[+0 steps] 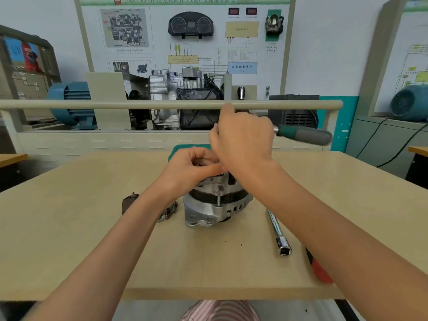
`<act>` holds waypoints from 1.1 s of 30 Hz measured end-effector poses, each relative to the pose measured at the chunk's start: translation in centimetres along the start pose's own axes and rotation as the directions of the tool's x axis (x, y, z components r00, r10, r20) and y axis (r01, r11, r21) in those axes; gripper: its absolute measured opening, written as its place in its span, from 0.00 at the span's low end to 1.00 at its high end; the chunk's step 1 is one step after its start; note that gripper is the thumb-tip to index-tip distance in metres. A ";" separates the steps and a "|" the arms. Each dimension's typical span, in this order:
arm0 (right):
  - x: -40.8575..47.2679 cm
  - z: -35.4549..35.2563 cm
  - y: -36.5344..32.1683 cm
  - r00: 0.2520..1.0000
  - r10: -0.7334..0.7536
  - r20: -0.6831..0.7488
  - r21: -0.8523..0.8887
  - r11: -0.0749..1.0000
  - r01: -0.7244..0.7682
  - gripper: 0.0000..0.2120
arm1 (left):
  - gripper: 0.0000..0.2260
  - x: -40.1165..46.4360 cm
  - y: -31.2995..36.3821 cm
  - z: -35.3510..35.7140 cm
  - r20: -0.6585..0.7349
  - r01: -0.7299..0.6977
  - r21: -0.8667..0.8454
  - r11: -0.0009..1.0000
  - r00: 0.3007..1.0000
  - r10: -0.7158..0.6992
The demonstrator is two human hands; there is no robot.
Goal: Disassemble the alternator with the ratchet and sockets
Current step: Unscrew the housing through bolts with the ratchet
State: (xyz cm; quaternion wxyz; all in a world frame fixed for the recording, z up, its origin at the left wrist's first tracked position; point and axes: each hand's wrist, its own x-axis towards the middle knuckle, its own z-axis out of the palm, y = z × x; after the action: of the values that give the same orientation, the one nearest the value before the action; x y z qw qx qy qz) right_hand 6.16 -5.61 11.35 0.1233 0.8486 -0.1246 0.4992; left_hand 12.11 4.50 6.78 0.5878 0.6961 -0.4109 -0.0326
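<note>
The silver alternator (pixel 213 205) stands upright at the middle of the tan table (pixel 69 228). My right hand (pixel 243 140) grips the head end of the ratchet above it, and the ratchet's green and grey handle (pixel 303 134) sticks out to the right. My left hand (pixel 192 167) rests on the alternator's top with curled fingers pinching something small there; what it pinches is hidden. The socket under the ratchet is hidden by my hands.
A chrome extension bar with socket (pixel 279 232) lies right of the alternator. A red-handled tool (pixel 318 267) lies partly under my right forearm. A dark removed part (pixel 132 202) sits to the left. A green tray (pixel 185 150) lies behind. A beige rail (pixel 115 104) and gearbox display stand beyond.
</note>
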 end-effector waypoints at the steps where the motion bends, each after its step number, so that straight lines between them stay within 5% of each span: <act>1: -0.1 -0.4 0.2 1.000 0.000 0.015 -0.022 1.000 0.000 0.05 | 0.06 0.0 0.0 0.0 -0.007 0.002 0.010 1.000 1.000 -0.002; 5: 0.3 -0.7 2.2 0.997 0.024 0.068 0.248 0.968 -0.040 0.09 | 0.05 -0.2 0.3 -0.8 0.079 0.012 0.076 0.997 0.997 -0.018; 11: 2.3 -1.1 5.8 0.948 0.316 0.035 0.520 0.804 -0.287 0.14 | 0.06 -0.2 0.7 -1.3 0.100 -0.028 0.182 0.983 0.995 0.010; 22: -1.6 2.7 7.4 0.834 0.428 0.347 0.704 0.468 -0.533 0.14 | 0.03 1.1 2.1 -2.0 0.179 -0.028 0.308 0.951 0.983 -0.029; 28: -3.0 4.6 6.6 0.793 0.401 0.459 0.706 0.378 -0.599 0.15 | 0.01 1.5 2.4 -2.6 0.126 -0.021 0.195 0.981 0.992 -0.003; 33: -3.4 5.8 6.0 0.767 0.328 0.552 0.629 0.441 -0.641 0.10 | 0.02 1.4 2.5 -2.6 0.094 -0.040 0.136 0.990 0.995 0.027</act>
State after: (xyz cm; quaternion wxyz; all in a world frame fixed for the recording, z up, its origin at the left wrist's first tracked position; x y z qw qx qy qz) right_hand 7.23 -12.87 6.15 -0.4396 0.8109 -0.1528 0.3548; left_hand 13.07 5.80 10.32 0.5192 0.7258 -0.4504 -0.0264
